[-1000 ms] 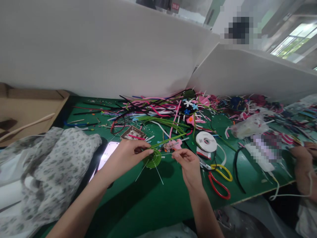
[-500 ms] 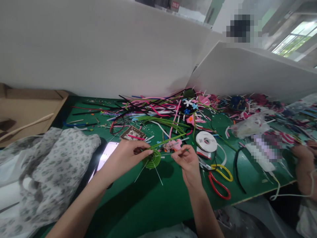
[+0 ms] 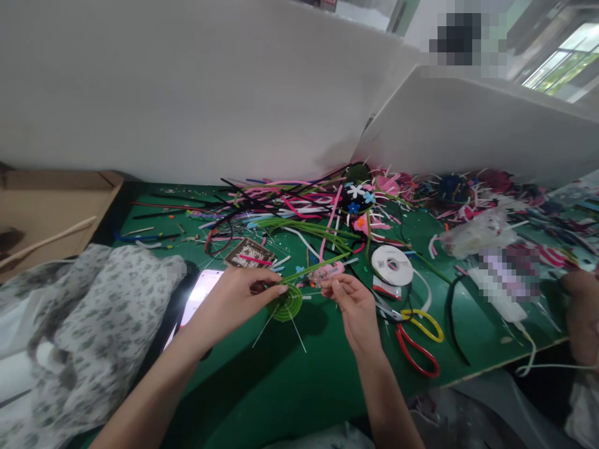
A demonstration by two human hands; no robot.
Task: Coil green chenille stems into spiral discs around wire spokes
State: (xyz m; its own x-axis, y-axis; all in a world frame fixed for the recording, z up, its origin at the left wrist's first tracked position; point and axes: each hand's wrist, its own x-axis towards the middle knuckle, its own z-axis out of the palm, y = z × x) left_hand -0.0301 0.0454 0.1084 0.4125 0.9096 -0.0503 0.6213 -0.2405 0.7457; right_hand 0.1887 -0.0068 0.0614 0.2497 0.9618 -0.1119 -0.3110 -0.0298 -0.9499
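Note:
My left hand (image 3: 248,293) pinches a flat green spiral coil (image 3: 291,307) of pipe cleaner between thumb and fingers, above the green table. A loose green end runs from the coil up to the right. Thin pale wires (image 3: 298,332) stick out below it. To the right, the thumb and fingertips of my right hand (image 3: 353,305) are pressed together; whatever they may hold is too small to make out. Behind those fingertips lies a pink piece (image 3: 330,270) with small bits around it. Close by my right hand are scissors (image 3: 418,352) with red and yellow handles.
A white spool (image 3: 392,265) lies beyond the scissors. Many pipe cleaners (image 3: 299,211) spread along the white partition (image 3: 187,87). At left are a lit phone (image 3: 202,293), patterned cloth (image 3: 121,293) and a cardboard box (image 3: 51,193). Another person's hand (image 3: 580,293) shows at far right.
My right hand has shifted slightly left and up, its fingertips closer together. My left hand keeps its hold on the green coil. The view has tilted a little.

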